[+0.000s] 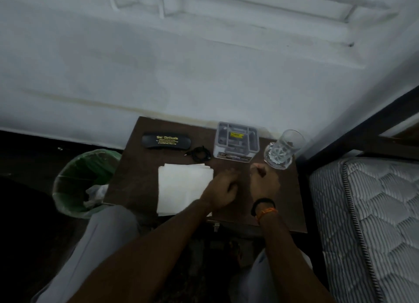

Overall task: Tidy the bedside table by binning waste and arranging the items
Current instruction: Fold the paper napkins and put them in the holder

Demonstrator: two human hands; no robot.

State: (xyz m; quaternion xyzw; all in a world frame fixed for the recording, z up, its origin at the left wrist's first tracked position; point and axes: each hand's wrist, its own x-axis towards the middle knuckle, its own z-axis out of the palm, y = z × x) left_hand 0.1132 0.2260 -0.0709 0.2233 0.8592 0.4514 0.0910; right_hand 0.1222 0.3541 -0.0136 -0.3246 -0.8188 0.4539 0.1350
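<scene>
A dark brown bedside table (136,185) carries a stack of white tissues (181,185) near its front. At the back lie a black spectacle case (165,140), a coiled black cable (199,154), a clear plastic organiser (235,142) and a glass (283,149). My left hand (223,188) rests on the table at the right edge of the tissues, fingers curled. My right hand (264,180) hovers just left of the glass with its fingers closed; I cannot tell whether anything is inside it.
A bin (84,182) with a green liner and crumpled waste stands on the floor left of the table. A mattress (367,223) and dark bed frame (362,123) lie to the right. A white wall (181,76) runs behind the table.
</scene>
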